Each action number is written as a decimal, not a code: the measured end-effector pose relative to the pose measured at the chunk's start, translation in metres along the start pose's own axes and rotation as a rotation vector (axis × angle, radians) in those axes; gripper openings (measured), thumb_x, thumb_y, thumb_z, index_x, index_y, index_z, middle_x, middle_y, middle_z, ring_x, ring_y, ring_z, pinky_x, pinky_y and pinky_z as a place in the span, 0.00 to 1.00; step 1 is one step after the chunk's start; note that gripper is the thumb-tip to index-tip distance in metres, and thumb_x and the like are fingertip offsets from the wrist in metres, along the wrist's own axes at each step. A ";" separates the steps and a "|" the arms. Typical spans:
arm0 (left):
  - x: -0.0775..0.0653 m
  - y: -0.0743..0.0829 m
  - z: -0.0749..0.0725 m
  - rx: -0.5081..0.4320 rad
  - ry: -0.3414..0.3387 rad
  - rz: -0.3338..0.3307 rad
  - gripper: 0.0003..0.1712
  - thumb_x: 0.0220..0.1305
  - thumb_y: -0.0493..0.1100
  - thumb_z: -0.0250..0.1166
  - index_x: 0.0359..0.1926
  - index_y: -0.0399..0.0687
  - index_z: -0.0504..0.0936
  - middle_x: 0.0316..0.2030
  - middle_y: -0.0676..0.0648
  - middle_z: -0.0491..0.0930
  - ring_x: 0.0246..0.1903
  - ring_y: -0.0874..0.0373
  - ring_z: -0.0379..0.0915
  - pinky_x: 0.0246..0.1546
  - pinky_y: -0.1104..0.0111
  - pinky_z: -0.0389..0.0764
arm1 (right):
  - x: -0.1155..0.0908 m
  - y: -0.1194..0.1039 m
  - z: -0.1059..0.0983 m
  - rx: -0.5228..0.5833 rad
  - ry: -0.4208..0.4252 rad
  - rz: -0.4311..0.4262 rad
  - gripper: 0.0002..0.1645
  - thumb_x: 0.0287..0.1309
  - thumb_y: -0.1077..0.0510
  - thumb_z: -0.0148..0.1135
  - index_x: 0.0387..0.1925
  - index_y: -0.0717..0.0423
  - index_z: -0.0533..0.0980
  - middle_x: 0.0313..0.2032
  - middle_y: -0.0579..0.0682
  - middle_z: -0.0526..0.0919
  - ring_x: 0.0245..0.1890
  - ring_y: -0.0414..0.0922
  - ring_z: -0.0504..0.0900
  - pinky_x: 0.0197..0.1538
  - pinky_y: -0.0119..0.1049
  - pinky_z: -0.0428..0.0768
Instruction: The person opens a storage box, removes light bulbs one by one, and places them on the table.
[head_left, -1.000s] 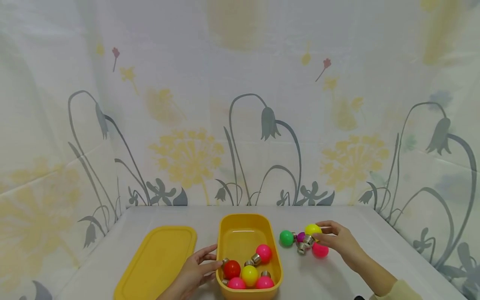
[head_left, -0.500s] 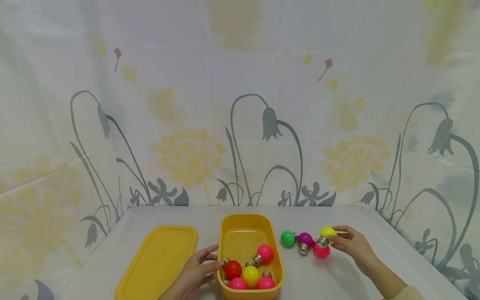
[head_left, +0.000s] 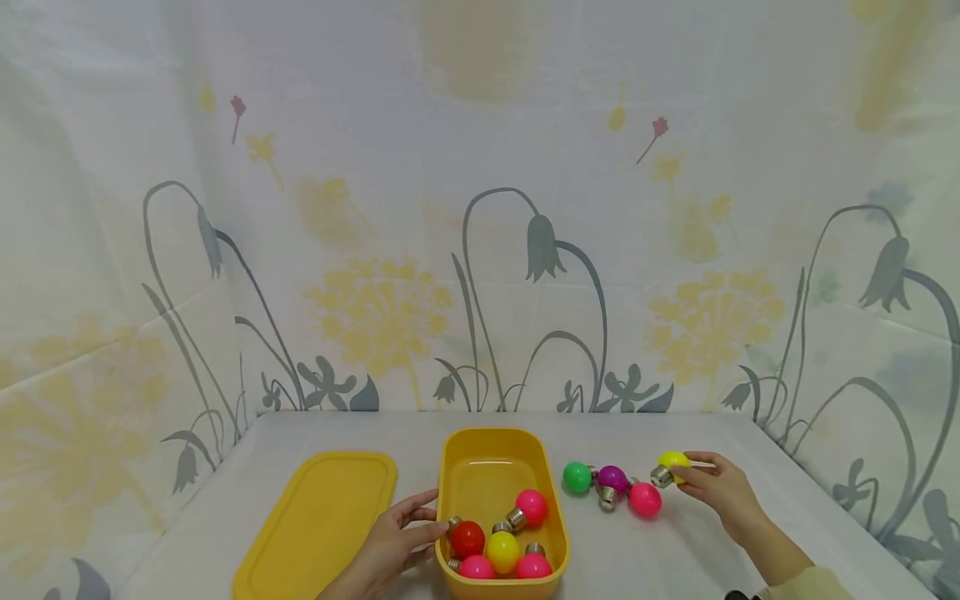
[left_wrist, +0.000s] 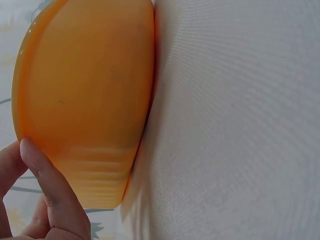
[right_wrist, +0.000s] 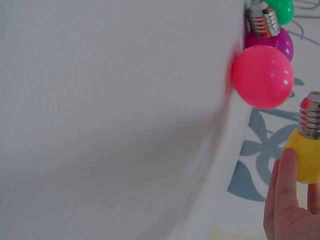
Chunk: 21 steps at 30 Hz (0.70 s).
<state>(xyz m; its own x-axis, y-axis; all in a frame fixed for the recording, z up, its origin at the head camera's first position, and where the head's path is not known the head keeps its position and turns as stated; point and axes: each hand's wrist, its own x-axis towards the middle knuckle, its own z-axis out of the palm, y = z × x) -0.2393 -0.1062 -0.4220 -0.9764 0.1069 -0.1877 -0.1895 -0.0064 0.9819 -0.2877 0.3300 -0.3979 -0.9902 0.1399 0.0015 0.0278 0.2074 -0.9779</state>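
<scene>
My left hand (head_left: 392,542) touches the near left side of a deep yellow box (head_left: 491,442), thumb and fingers at its rim. In the left wrist view, the thumb (left_wrist: 42,170) lies against the wall near the rim. Inside the box are several toy light bulbs with silver screw bases: a red bulb (head_left: 467,539), a yellow one and pink ones. To the right, my right hand (head_left: 723,492) pinches another yellow light bulb (head_left: 675,464) by its globe, base pointing left. Beside it lie a pink bulb (head_left: 645,500), a purple bulb (head_left: 612,479) and a green bulb (head_left: 577,477).
A flat yellow lid (head_left: 318,525) lies on the white tabletop (head_left: 412,425), left of the box. Behind the table hangs a flower-patterned cloth (head_left: 480,250). A small dark round object (head_left: 738,595) shows at the bottom edge near the right sleeve.
My right hand has moved right with the yellow bulb, away from the purple and pink bulbs, which now show fully. My left hand has stayed at the box.
</scene>
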 end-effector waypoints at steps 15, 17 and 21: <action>0.000 -0.001 -0.001 -0.016 -0.012 0.008 0.38 0.54 0.41 0.69 0.64 0.35 0.65 0.41 0.43 0.71 0.32 0.57 0.72 0.37 0.66 0.80 | 0.020 0.018 -0.005 0.032 0.052 0.057 0.37 0.56 0.64 0.61 0.58 0.82 0.53 0.31 0.49 0.77 0.27 0.35 0.79 0.37 0.32 0.81; 0.000 -0.001 -0.001 -0.018 -0.012 0.011 0.38 0.54 0.40 0.69 0.64 0.35 0.65 0.41 0.43 0.71 0.32 0.57 0.72 0.37 0.66 0.80 | 0.023 0.020 -0.005 0.033 0.058 0.068 0.36 0.56 0.65 0.61 0.57 0.82 0.54 0.31 0.50 0.77 0.26 0.35 0.78 0.36 0.31 0.81; -0.001 -0.001 0.000 -0.025 -0.010 0.010 0.38 0.54 0.40 0.70 0.64 0.35 0.65 0.41 0.43 0.71 0.32 0.57 0.72 0.37 0.66 0.80 | 0.025 0.023 -0.003 0.021 0.044 0.089 0.36 0.55 0.66 0.61 0.57 0.82 0.54 0.33 0.54 0.76 0.27 0.36 0.77 0.36 0.32 0.81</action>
<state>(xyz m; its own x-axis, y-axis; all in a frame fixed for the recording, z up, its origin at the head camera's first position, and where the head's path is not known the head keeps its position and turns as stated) -0.2380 -0.1066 -0.4225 -0.9772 0.1170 -0.1772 -0.1821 -0.0326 0.9827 -0.3117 0.3411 -0.4202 -0.9769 0.1995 -0.0770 0.1123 0.1723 -0.9786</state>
